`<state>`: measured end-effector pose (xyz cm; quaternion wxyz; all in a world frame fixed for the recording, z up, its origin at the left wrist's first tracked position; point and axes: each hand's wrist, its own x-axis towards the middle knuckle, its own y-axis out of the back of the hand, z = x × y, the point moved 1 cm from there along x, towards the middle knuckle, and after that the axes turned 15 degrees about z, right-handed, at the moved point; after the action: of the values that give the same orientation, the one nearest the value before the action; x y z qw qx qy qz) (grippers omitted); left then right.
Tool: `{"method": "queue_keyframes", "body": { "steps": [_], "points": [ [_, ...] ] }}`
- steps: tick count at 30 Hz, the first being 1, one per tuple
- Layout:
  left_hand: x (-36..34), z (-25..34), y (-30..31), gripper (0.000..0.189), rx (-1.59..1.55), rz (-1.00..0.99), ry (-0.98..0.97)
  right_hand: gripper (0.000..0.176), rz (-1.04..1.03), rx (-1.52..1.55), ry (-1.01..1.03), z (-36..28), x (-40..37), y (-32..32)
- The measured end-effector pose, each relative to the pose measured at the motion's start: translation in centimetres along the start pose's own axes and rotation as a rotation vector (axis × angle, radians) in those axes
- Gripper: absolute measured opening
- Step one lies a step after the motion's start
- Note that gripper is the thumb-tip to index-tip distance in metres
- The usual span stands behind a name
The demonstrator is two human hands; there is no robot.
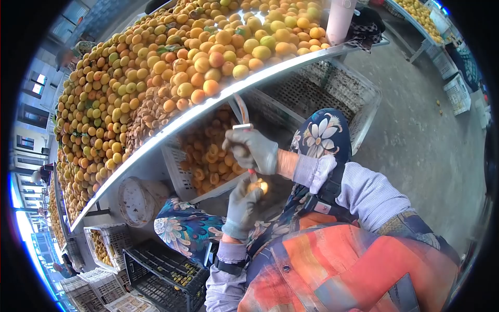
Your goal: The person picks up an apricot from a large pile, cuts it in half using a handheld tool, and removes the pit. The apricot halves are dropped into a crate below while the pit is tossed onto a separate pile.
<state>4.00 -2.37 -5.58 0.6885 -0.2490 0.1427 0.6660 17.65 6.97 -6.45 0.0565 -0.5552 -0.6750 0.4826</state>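
Note:
My left hand (pixel 242 209), in a grey work glove, is closed around an apricot (pixel 261 186) that pokes out past the fingertips. Just above it, my gloved right hand (pixel 253 151) is closed around a small knife (pixel 252 173); a bit of red and the short blade show below the fist, reaching to the fruit. Most of the knife's handle is hidden in the glove. Beyond both hands, a white crate (pixel 176 169) holds apricot halves (pixel 212 161) under the table edge.
A metal-edged table (pixel 156 136) piled with apricots (pixel 122 83) slants across the front, with brown pits (pixel 150 112) near its rim. A pink cylinder (pixel 340 21) stands on its right corner. Around my legs are a white bucket (pixel 132 200), a black crate (pixel 156 270) and a large pale crate (pixel 358 96).

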Motion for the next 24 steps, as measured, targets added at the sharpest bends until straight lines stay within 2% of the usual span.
{"method": "queue_keyframes", "body": {
  "steps": [2, 3, 4, 5, 6, 7, 8, 9, 10, 11, 12, 14, 18, 20, 22, 24],
  "points": [
    [0.3, -1.1, 0.4, 0.039, -0.025, -0.055, 0.025, 0.021, 0.112, -0.114, 0.019, 0.7, -0.8, -0.5],
    [0.2, -1.2, 0.4, 0.038, -0.109, -0.090, 0.116, 0.028, 0.133, -0.052, 0.022, 0.4, -1.2, -0.7],
    [0.3, -1.2, 0.4, 0.038, -0.098, -0.078, 0.111, 0.026, 0.243, 0.032, -0.081, 0.2, -1.3, -0.6],
    [0.6, -1.1, 0.2, 0.039, 0.026, -0.117, -0.005, 0.025, 0.245, 0.120, -0.162, 0.5, -0.3, 0.4],
    [0.7, -1.0, 0.6, 0.041, 0.161, -0.127, -0.132, 0.024, 0.266, 0.134, -0.125, 0.6, -0.3, 0.4],
    [1.2, -2.2, 0.9, 0.039, 0.111, -0.148, -0.074, 0.022, 0.238, 0.096, -0.157, -0.1, -0.8, 0.0],
    [0.9, -1.8, 0.7, 0.040, 0.191, -0.121, -0.253, 0.020, 0.194, 0.093, -0.124, 0.3, -0.3, 0.7],
    [1.5, -3.0, 1.0, 0.041, 0.098, -0.155, -0.125, 0.023, 0.168, 0.144, -0.133, 0.6, 0.4, 1.8],
    [1.8, -3.3, 0.4, 0.041, 0.005, -0.106, -0.137, 0.023, 0.196, 0.141, -0.124, 0.4, 0.5, 2.0],
    [1.8, -2.6, 0.3, 0.043, 0.015, -0.149, -0.115, 0.025, 0.280, 0.173, -0.079, 0.5, 0.3, 2.0],
    [2.3, -2.9, 0.6, 0.045, -0.086, -0.232, -0.091, 0.026, 0.263, 0.208, -0.072, 0.9, 0.9, 2.9],
    [2.3, -3.2, 0.4, 0.044, -0.078, -0.252, -0.003, 0.026, 0.234, 0.214, -0.050, 1.5, 0.7, 3.9],
    [2.1, -3.7, 0.5, 0.041, -0.115, -0.238, -0.023, 0.026, 0.343, 0.257, -0.122, 2.0, 0.8, 3.8],
    [2.2, -3.4, 0.4, 0.040, -0.172, -0.245, 0.097, 0.025, 0.328, 0.070, 0.004, 0.7, -0.7, 1.1],
    [2.4, -3.4, 0.3, 0.040, -0.195, -0.260, 0.066, 0.025, 0.315, -0.035, 0.063, 0.1, -1.5, -0.8],
    [3.0, -3.9, 0.5, 0.042, -0.219, -0.314, 0.016, 0.029, 0.099, -0.433, 0.175, -0.6, -2.4, -2.4]
  ]
}}
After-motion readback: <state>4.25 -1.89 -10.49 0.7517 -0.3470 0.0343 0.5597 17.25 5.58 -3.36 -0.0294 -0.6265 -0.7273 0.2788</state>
